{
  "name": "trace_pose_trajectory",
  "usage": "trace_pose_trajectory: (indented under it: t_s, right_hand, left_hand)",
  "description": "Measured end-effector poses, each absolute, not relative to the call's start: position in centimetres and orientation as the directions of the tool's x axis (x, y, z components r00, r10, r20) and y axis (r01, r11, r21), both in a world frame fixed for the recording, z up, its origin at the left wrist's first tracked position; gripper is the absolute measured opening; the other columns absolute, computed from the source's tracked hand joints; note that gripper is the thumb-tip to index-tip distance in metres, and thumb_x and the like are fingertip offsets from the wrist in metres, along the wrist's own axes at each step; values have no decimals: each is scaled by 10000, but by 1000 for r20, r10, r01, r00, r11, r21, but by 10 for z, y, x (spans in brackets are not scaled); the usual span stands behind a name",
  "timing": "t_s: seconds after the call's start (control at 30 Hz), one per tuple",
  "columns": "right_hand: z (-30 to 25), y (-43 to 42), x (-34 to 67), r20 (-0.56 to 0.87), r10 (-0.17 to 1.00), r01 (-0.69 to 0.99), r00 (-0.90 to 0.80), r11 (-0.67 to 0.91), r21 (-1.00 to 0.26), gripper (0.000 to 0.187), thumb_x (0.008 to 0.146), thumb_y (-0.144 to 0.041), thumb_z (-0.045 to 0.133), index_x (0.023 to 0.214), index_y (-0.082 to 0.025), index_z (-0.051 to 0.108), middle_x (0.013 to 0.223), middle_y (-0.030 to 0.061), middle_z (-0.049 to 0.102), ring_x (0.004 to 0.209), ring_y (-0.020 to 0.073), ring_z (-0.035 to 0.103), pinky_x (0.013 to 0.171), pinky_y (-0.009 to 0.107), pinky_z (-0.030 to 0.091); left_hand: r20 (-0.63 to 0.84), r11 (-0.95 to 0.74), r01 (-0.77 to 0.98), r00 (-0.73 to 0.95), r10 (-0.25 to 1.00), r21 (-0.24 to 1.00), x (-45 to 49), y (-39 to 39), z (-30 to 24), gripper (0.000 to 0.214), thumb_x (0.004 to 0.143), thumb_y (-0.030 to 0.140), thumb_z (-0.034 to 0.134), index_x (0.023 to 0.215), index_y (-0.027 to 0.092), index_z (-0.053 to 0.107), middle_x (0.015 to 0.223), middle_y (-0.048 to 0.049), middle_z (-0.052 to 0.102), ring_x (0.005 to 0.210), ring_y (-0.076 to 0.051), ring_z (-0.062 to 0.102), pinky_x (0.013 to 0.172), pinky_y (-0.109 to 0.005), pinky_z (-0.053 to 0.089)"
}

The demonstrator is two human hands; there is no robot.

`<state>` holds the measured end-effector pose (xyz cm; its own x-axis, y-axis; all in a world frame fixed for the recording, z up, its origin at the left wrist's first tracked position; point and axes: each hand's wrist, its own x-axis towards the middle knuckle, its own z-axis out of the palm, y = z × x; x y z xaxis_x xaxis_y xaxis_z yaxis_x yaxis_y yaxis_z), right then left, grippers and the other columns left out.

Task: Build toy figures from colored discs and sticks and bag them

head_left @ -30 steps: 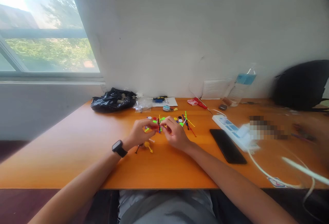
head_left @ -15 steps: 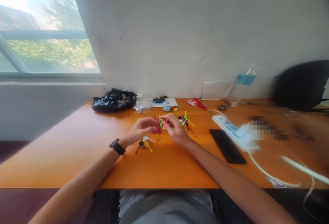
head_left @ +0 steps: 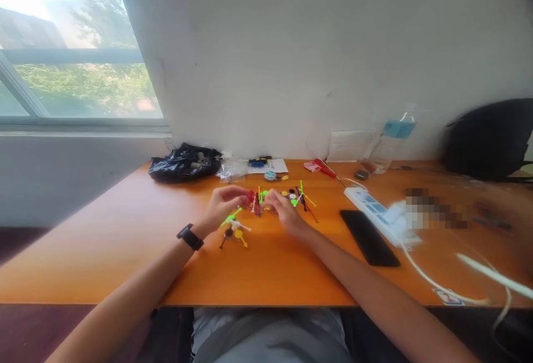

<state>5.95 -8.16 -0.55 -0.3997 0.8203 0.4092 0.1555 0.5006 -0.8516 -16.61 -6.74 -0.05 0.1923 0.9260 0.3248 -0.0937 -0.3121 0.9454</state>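
Note:
A heap of small coloured plastic sticks and discs (head_left: 296, 195) lies on the orange table (head_left: 125, 241). My left hand (head_left: 222, 205), with a black watch on its wrist, is curled, its fingertips pinched by a red piece (head_left: 251, 197). My right hand (head_left: 282, 207) is closed too, with its fingertips close to the left's at the heap's near edge. What each pinch holds is too small to name. Just below my left hand lies a small cluster: a green stick (head_left: 230, 219), a white stick and a yellow disc (head_left: 239, 234).
At the back are a black plastic bag (head_left: 183, 165), a clear bag (head_left: 231, 170), a paper with small items (head_left: 267, 165), a red tool (head_left: 323, 167) and a water bottle (head_left: 390, 141). A phone (head_left: 368, 236), a power strip (head_left: 375, 207) with its cable and a black bag (head_left: 489, 139) lie to the right.
Both hands have moved a little farther from me, toward the heap. A green stick now lies in the cluster below my left hand.

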Motion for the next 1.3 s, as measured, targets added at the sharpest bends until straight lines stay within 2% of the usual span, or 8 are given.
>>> trace_pose_trajectory:
  t_s: [0.07, 0.13, 0.23, 0.4, 0.6, 0.9, 1.1, 1.3]
  right_hand:
    - [-6, -76, 60, 332, 825, 80, -458, 410, -909, 805, 1057, -717, 219, 522, -200, 527, 683, 43, 524, 689, 174, 515, 700, 328, 441]
    - [-8, -71, 60, 322, 846, 27, -425, 367, -930, 845, 1022, -785, 199, 466, -203, 458, 607, 35, 480, 630, 161, 471, 651, 319, 407]
    - [-11, -68, 62, 315, 875, -19, -367, 332, -943, 807, 991, -816, 294, 544, -200, 562, 615, 27, 518, 596, 149, 440, 605, 307, 365]
    - [-14, -67, 60, 266, 910, -47, -317, 265, -963, 637, 978, -736, 479, 693, -199, 669, 633, 13, 558, 575, 142, 446, 561, 293, 336]
    - [-13, -70, 54, 335, 895, -100, -295, 320, -942, 335, 936, -560, 686, 887, -231, 652, 722, -21, 597, 641, 146, 542, 628, 288, 432]
    - [-16, -70, 53, 374, 882, -10, -288, 388, -922, 305, 920, -505, 708, 1010, -217, 669, 752, -9, 668, 718, 168, 643, 698, 303, 498]
    - [-18, -68, 52, 355, 881, 25, -314, 381, -924, 307, 910, -500, 719, 976, -202, 694, 756, 3, 685, 715, 167, 647, 693, 299, 499]
    - [-19, -68, 52, 344, 882, 32, -322, 374, -927, 309, 891, -497, 735, 969, -201, 692, 760, 10, 693, 713, 172, 647, 685, 303, 499]
  left_hand:
    - [332, -319, -107, 140, 933, 942, -168, -65, -3, 205, 810, 283, 818, 943, 131, 786, 873, -86, 806, 742, -182, 750, 746, -319, 618]
    - [329, -316, -115, 112, 938, 942, -170, -62, -5, 193, 811, 266, 810, 945, 130, 778, 883, -86, 805, 758, -185, 753, 756, -322, 615]
    - [312, -296, -136, 109, 944, 945, -171, -59, -8, 181, 809, 242, 800, 951, 133, 771, 903, -84, 806, 770, -182, 754, 771, -324, 611]
    - [287, -268, -152, 122, 950, 952, -172, -57, -11, 205, 804, 258, 811, 965, 139, 768, 934, -90, 809, 793, -191, 762, 801, -342, 618]
    - [277, -252, -147, 184, 943, 956, -170, -60, -9, 257, 795, 317, 859, 961, 143, 770, 914, -85, 804, 794, -189, 763, 800, -337, 622]
    - [258, -229, -141, 246, 934, 963, -164, -67, -2, 284, 753, 325, 898, 933, 139, 782, 967, -107, 812, 838, -217, 778, 827, -369, 644]
    - [269, -235, -152, 274, 923, 960, -163, -69, -2, 270, 753, 313, 906, 929, 140, 797, 994, -116, 812, 952, -253, 778, 870, -386, 646]
    - [269, -244, -120, 292, 918, 962, -163, -72, 0, 269, 766, 318, 901, 927, 133, 791, 983, -110, 811, 889, -228, 781, 864, -371, 648]
